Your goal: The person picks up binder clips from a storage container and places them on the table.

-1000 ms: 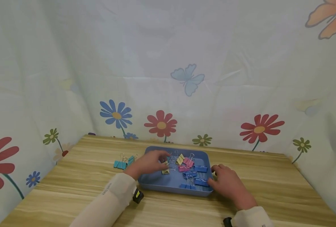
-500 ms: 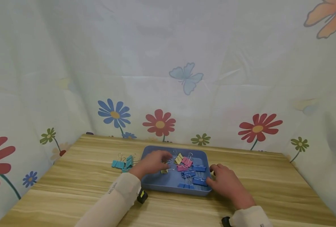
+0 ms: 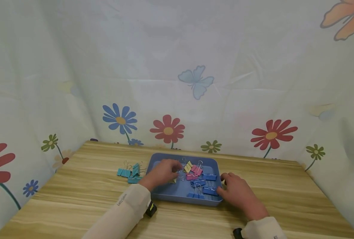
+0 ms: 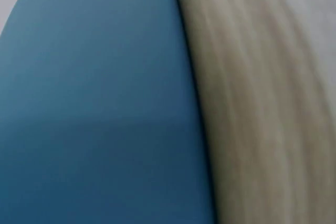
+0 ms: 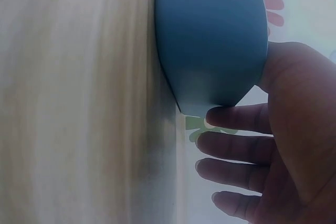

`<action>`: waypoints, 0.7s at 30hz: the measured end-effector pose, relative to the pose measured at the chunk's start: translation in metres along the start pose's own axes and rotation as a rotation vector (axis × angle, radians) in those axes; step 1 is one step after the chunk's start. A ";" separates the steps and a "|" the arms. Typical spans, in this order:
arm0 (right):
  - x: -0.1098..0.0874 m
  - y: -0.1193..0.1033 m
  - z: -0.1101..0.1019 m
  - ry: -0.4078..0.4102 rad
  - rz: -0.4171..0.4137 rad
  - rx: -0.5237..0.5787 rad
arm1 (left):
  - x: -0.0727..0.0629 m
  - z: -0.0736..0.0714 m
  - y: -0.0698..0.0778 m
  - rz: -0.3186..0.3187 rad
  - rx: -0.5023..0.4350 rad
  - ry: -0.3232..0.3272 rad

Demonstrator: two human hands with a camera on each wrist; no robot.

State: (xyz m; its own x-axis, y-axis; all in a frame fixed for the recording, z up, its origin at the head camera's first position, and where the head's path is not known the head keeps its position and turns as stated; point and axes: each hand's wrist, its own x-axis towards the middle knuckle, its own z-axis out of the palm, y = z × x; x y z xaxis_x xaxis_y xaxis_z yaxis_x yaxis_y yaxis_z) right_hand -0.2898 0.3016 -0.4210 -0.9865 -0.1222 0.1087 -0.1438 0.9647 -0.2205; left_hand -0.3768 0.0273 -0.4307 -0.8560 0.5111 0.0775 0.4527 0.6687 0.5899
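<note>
A shallow blue tray [image 3: 183, 198] holds several binder clips. My left hand [image 3: 162, 172] reaches over its left side, fingers bent downward near silver wire handles. Whether its fingertips pinch a clip is hidden. In the left wrist view, the tray wall [image 4: 100, 77] fills much of the picture, and the hand is out of sight. My right hand [image 3: 239, 192] holds the tray's right end, its thumb over the rim and the index finger against the outer wall [image 5: 210, 51]. In the tray lie blue clips [image 3: 210, 190], pink clips [image 3: 196, 170] and yellow clips [image 3: 188, 167].
Teal binder clips [image 3: 124, 172] lie on the wood-grain table [image 3: 84, 186] left of the tray, close to my left forearm. A flower-printed curtain [image 3: 224, 109] rises behind the table's back edge and along both sides.
My left hand has shifted slightly right over the tray, its fingers staying low among the clips. A third teal clip beside the left wrist has come into view. The right hand keeps its hold.
</note>
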 end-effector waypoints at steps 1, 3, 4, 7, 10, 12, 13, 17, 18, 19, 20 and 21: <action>0.000 0.000 0.000 -0.002 0.001 0.002 | -0.001 0.000 0.000 0.002 -0.003 0.002; 0.000 0.000 0.001 -0.003 0.004 0.006 | -0.002 0.000 0.001 0.003 -0.007 0.006; 0.000 0.000 0.001 -0.003 0.005 0.008 | -0.002 -0.001 0.001 0.003 -0.011 0.008; -0.001 -0.001 0.001 -0.002 0.004 0.009 | -0.004 -0.002 0.001 0.006 -0.025 0.017; -0.001 -0.001 0.000 0.000 0.000 0.009 | -0.006 -0.003 0.000 0.007 -0.040 0.030; -0.001 -0.001 0.000 0.001 -0.002 0.008 | -0.006 -0.003 -0.001 0.003 -0.038 0.041; -0.001 -0.001 0.000 0.001 -0.002 0.008 | -0.007 -0.004 -0.002 0.000 -0.038 0.047; 0.000 0.000 0.001 -0.001 0.001 0.013 | -0.009 -0.006 -0.002 -0.003 -0.042 0.061; 0.000 0.000 0.002 -0.001 0.001 0.014 | -0.010 -0.007 -0.002 -0.002 -0.045 0.061; 0.000 0.001 0.002 -0.001 0.004 0.014 | -0.011 -0.008 -0.002 -0.004 -0.051 0.060; 0.000 0.001 0.002 -0.002 0.007 0.015 | -0.011 -0.009 -0.002 -0.005 -0.056 0.060; 0.001 0.001 0.003 -0.002 0.010 0.016 | -0.012 -0.010 -0.002 -0.005 -0.062 0.061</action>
State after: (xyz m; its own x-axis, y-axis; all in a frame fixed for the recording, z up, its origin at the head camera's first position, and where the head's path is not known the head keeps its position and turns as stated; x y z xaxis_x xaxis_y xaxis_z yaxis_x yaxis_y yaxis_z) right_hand -0.2908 0.3020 -0.4238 -0.9881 -0.1132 0.1046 -0.1353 0.9621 -0.2367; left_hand -0.3695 0.0145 -0.4245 -0.8724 0.4733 0.1220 0.4340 0.6354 0.6387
